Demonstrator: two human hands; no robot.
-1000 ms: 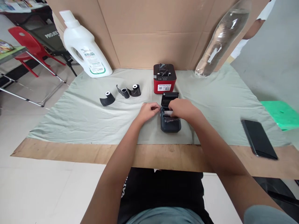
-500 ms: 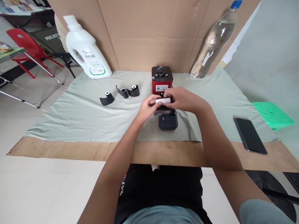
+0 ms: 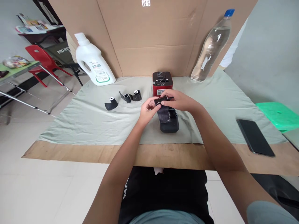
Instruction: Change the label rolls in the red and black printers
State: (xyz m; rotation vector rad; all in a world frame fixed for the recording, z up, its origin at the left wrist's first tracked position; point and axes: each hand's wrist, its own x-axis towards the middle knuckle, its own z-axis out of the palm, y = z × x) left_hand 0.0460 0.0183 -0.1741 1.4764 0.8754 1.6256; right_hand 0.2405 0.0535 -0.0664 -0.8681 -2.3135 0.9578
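A small black roll point(image 3: 161, 100) is held between my two hands, with a dark, glossy strip point(image 3: 164, 114) hanging from it. My left hand point(image 3: 149, 109) grips the roll's left end between fingers and thumb. Closed on its right end is my right hand point(image 3: 174, 99). Below them a black device point(image 3: 169, 127) rests on the cloth, its upper part partly hidden by the strip. Just behind my hands stands a red and black box-shaped device point(image 3: 163, 81) with a white label, its lower front partly covered by my fingers.
Black rolls point(image 3: 111, 103) with loose ends lie on the cloth at left. Behind stand a white jug point(image 3: 94, 62) and a tilted clear bottle point(image 3: 212, 49) against cardboard point(image 3: 154, 34). A phone point(image 3: 255, 137) lies front right, near a green stool point(image 3: 277, 115).
The roll in my hands showed a white surface before; now it looks black, and a dark strip hangs down over the black device. The camera view has shifted slightly.
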